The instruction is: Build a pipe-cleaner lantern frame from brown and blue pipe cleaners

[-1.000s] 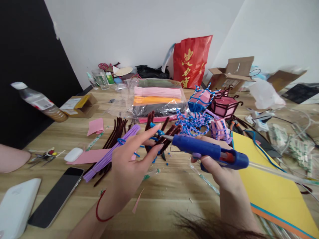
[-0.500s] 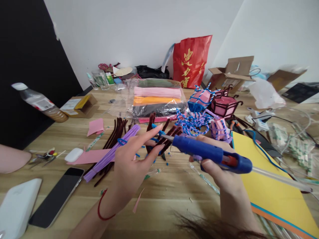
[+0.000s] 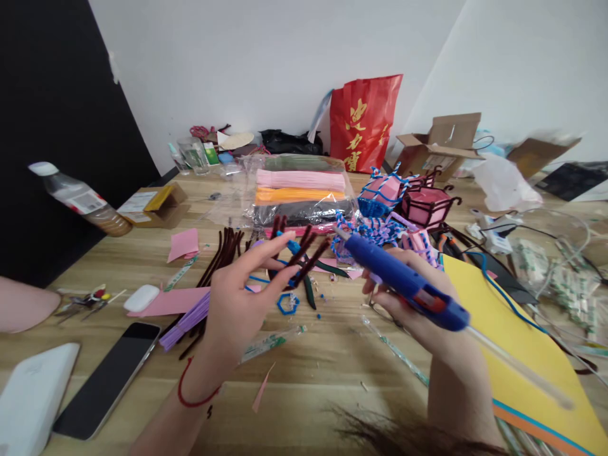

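Between its thumb and fingers my left hand (image 3: 232, 310) pinches a frame of brown and blue pipe cleaners (image 3: 310, 244), its brown ends sticking up and to the right. My right hand (image 3: 427, 323) is wrapped around a blue hot glue gun (image 3: 394, 269), whose clear glue stick trails out of the back. The nozzle points left and stands apart from the frame. On the table below lie a small blue hexagonal ring (image 3: 286, 304) and a dark green-handled tool (image 3: 310, 292), partly hidden. Purple pipe cleaners (image 3: 187, 322) and brown pipe cleaners (image 3: 219, 258) lie behind my left hand.
A plastic pack of coloured pipe cleaners (image 3: 301, 193) lies farther back. Pink lanterns with brown frames (image 3: 427, 206) stand right of it. Yellow sheets (image 3: 513, 354) cover the right side. A phone (image 3: 109, 380), a white power bank (image 3: 38, 399) and a bottle (image 3: 80, 199) are at left.
My right hand has drawn the glue gun back to the right, and its nozzle has left the frame. My left hand has shifted slightly left with the frame, uncovering the blue hexagonal ring.
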`<act>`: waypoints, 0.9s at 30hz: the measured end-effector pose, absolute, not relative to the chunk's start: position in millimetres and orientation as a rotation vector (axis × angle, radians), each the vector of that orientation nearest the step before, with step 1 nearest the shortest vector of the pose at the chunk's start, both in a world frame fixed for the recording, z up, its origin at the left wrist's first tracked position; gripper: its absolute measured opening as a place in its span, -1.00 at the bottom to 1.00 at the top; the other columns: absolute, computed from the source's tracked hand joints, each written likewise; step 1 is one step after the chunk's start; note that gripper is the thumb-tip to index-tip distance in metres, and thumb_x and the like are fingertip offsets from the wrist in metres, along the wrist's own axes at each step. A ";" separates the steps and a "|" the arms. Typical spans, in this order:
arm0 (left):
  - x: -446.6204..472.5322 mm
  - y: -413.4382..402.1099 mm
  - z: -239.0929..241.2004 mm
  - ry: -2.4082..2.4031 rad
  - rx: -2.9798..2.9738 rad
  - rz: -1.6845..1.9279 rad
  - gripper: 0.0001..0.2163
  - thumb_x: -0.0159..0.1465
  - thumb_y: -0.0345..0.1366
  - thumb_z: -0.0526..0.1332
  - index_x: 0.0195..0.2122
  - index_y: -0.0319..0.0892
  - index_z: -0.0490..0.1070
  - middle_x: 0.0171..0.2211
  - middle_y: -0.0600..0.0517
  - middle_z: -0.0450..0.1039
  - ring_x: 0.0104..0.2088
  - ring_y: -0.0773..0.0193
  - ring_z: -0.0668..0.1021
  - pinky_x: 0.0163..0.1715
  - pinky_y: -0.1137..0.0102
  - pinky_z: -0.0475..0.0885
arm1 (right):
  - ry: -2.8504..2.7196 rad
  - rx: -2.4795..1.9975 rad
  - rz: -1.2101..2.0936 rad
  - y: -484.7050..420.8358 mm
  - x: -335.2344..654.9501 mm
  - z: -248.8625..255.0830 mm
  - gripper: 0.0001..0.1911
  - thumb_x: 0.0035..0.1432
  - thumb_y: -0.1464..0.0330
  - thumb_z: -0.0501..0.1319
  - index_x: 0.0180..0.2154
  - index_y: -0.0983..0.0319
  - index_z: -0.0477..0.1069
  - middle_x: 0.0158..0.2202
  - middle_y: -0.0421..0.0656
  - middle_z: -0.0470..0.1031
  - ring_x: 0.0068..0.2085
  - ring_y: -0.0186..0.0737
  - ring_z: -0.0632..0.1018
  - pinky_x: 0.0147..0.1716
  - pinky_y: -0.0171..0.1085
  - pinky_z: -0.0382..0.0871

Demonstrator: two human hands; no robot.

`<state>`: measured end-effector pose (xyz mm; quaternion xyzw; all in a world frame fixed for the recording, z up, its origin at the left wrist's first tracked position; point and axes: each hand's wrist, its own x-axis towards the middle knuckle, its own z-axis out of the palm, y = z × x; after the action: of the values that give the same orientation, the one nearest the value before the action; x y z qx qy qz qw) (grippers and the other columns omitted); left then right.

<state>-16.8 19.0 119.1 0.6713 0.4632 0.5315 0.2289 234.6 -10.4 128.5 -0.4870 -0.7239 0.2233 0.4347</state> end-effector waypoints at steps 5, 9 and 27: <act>-27.0 26.4 120.6 1.376 1.781 1.548 -0.61 0.25 -0.37 0.41 0.10 0.06 0.59 -0.10 0.04 0.70 -0.14 0.16 0.71 -0.22 0.38 0.68 | -2.097 -1.778 0.492 8.4 244.9 100.5 -0.78 0.26 0.40 0.26 -0.07 0.18 0.33 -0.15 -0.07 0.52 -0.22 -0.05 0.59 -0.22 -0.14 0.45; -27.9 24.0 124.3 1.284 1.783 1.543 -0.61 0.23 -0.38 0.43 0.08 0.05 0.60 -0.04 0.04 0.69 -0.25 0.22 0.71 -0.31 0.43 0.68 | -2.274 -1.820 0.678 33.6 237.6 56.7 -0.64 0.07 0.59 0.37 -0.09 0.28 0.42 -0.09 0.02 0.52 -0.07 0.02 0.60 -0.08 -0.09 0.49; -24.2 16.6 128.9 1.076 1.938 1.296 -0.65 0.24 -0.40 0.40 0.04 0.05 0.61 -0.11 0.05 0.70 -0.32 0.26 0.70 -0.34 0.45 0.65 | -2.105 -1.508 0.671 44.7 237.8 60.7 -0.92 0.24 0.44 0.35 -0.19 0.25 0.53 -0.27 -0.09 0.61 -0.21 -0.10 0.63 -0.12 -0.07 0.54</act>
<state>-24.2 16.6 128.9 0.7240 0.4018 0.4840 0.2829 237.8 44.7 60.7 -0.5484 -0.7656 0.2442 0.2312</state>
